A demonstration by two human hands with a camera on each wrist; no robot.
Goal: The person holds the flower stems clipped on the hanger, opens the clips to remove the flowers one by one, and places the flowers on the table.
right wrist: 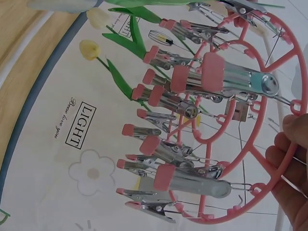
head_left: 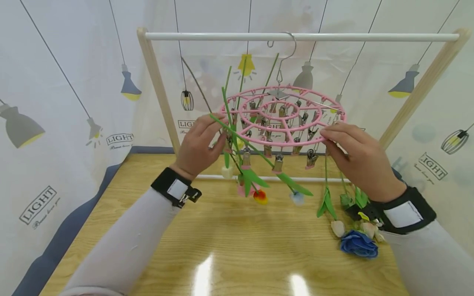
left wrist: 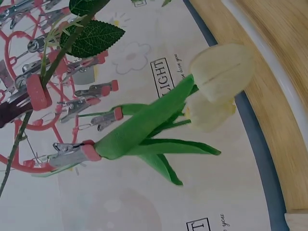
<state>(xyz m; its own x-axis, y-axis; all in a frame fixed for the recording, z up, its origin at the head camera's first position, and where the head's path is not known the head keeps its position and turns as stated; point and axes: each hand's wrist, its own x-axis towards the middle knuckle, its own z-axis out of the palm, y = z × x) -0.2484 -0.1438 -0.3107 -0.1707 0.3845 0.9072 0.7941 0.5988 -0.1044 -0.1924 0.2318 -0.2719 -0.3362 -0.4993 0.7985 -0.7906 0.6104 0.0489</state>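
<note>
A pink round clip hanger (head_left: 286, 144) hangs by a metal hook from a white rail. My left hand (head_left: 200, 144) is at its left edge, fingers bent and grasping the rim beside several green stems; the exact contact is partly hidden. With thumb and fingers, my right hand (head_left: 357, 158) pinches the right front of the rim, also seen in the right wrist view, where the fingers (right wrist: 291, 159) lie against the pink ring. Metal clips with pink tips hold artificial flowers upside down: a red-yellow tulip (head_left: 261, 197), a pale blue flower (head_left: 297, 198) and white tulips (left wrist: 221, 72).
The hanger's rail (head_left: 222, 37) sits on wooden side posts (head_left: 159, 86) over a wood-grain table (head_left: 222, 238). At right, a blue rose (head_left: 359, 244) and pale tulips (head_left: 338, 228) are under my right wrist. A lamp-printed cloth (head_left: 74, 61) forms the backdrop.
</note>
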